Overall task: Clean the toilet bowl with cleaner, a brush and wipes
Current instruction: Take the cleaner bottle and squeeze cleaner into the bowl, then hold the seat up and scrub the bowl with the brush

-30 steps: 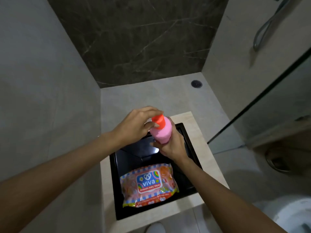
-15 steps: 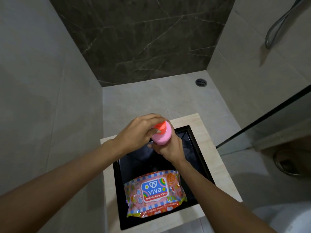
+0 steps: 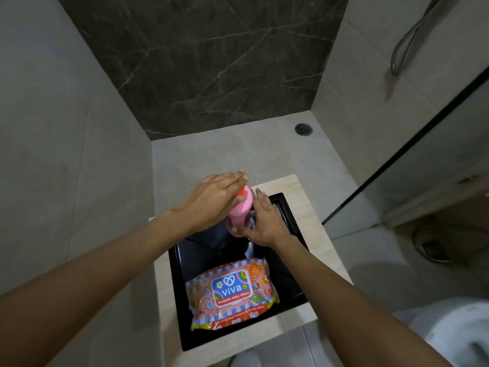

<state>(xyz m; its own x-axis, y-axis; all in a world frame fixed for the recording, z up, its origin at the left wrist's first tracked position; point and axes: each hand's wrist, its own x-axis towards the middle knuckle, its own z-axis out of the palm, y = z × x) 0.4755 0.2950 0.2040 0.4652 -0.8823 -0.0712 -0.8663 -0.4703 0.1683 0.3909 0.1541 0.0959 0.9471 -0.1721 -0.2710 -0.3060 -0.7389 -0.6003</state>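
Since a moment ago the left hand (image 3: 211, 201) has flattened, its fingers (image 3: 234, 178) straight over the orange cap (image 3: 241, 192). Right hand (image 3: 264, 221) grips the pink cleaner bottle (image 3: 239, 215) above the far end of the black tray (image 3: 180, 287); the wipes pack (image 3: 231, 290) lies at its near end. Steady the bottle upright while working the cap, probably press-and-turn.

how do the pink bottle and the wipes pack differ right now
The pink bottle stands upright, held between both hands; the wipes pack lies flat and untouched. The bottle is plain pink with an orange cap; the pack is printed in many colours, reading "Viva". The bottle looks rigid, the pack soft. Both are in the black tray.
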